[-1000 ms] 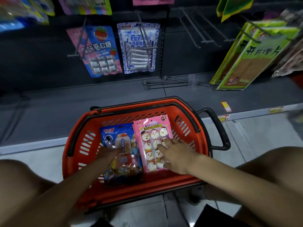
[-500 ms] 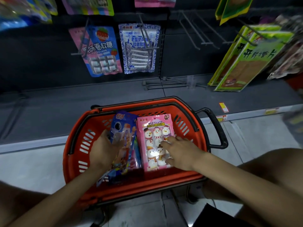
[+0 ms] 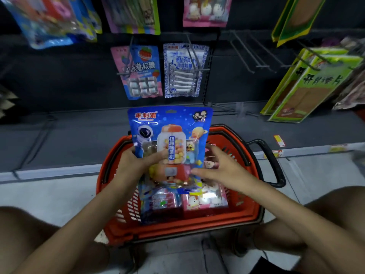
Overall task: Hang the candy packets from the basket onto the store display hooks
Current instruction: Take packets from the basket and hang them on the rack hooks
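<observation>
- Holding up a blue candy packet above an orange shopping basket, a person crouches in front of a dark store display, seen from their own head.
- Left hand grips the packet's left edge, thumb across the front and fingers curled behind.
- Right hand is spread loosely at the packet's lower right corner, holding nothing. Its thumb lies over the front, but whether it touches cannot be told.
- Upright and facing the viewer, the packet hides the far middle of the basket.
- Inside the basket, near the person, lie a pink packet on the right and another clear-fronted packet on the left, touching side by side.
- A black basket handle sticks out on the right.
- Farther back, straight beyond the held packet, a strawberry candy packet and a white-and-blue packet hang side by side.
- Wire hooks jut from the panel to the right of these.
- Green packets hang at the far right, tilted.
- More packets hang along the top edge, partly cut off.
- A grey shelf base lies between basket and display.
</observation>
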Motion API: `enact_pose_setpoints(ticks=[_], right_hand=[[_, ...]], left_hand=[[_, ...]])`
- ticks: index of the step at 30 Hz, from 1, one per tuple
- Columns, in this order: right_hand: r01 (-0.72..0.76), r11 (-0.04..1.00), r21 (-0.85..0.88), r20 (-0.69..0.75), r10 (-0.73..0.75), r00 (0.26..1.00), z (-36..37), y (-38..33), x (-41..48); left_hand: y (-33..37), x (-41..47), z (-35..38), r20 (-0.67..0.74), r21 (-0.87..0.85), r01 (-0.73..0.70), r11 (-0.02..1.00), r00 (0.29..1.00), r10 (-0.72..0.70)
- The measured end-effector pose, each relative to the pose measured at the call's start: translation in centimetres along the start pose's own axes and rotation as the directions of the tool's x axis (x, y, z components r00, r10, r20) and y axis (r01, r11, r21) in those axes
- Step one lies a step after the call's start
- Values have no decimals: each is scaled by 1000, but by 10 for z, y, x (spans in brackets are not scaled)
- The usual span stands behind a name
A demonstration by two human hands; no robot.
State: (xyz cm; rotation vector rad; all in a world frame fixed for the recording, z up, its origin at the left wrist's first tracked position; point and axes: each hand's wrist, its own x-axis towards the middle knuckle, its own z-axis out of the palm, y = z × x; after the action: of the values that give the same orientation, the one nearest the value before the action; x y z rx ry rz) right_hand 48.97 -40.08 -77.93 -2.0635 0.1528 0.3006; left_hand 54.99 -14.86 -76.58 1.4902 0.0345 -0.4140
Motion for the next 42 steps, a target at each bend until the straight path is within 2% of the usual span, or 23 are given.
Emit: enact_pose_setpoints(ticks=[3,6,9,14,19,25,29,31,33,35,38,40,42], right_hand=[[73,959,273,-99,-48,994,0,-15,3],[136,922,362,-117,-99,988,0,-29,4],[165,910,381,-132,-123,984,2,-40,8],[147,868,475,-125,-99,987,7,-65,23],[159,869,469,-32,-163,986,14,-101,38],[261,843,470,-34,-278,960,35,-161,53],[277,824,494,-23,-306,952,49,-193,65],[281,819,500,-26,-310,950,54,-207,69],[315,815,487,-58,-330,942,56,-221,73],[357,807,471,-106,-350,931,56,-233,77],[415,793,445,-166,-383,909,52,-250,85],[432,792,431,-187,-389,902,52,-259,92],[442,782,440,-213,-388,897,52,-269,98]], left_hand=[[7,-4,0,69,-98,-9,995,998,16],[16,-5,-2,48,-148,-49,988,997,57],[28,-6,-11,-14,-122,-107,987,994,106],[41,-8,-34,-45,40,-177,983,983,179],[57,-15,-54,-154,39,-231,972,960,234],[89,-26,-82,-296,15,-305,952,908,295],[103,-32,-106,-318,33,-342,939,887,335],[114,-35,-116,-298,74,-396,915,867,399],[128,-39,-129,-295,203,-459,865,813,501],[145,-40,-148,-315,458,-450,767,724,613],[178,-35,-178,-331,786,-298,542,537,776],[207,-27,-190,-285,910,-178,374,388,877],[240,-18,-196,-179,973,-89,212,287,941]])
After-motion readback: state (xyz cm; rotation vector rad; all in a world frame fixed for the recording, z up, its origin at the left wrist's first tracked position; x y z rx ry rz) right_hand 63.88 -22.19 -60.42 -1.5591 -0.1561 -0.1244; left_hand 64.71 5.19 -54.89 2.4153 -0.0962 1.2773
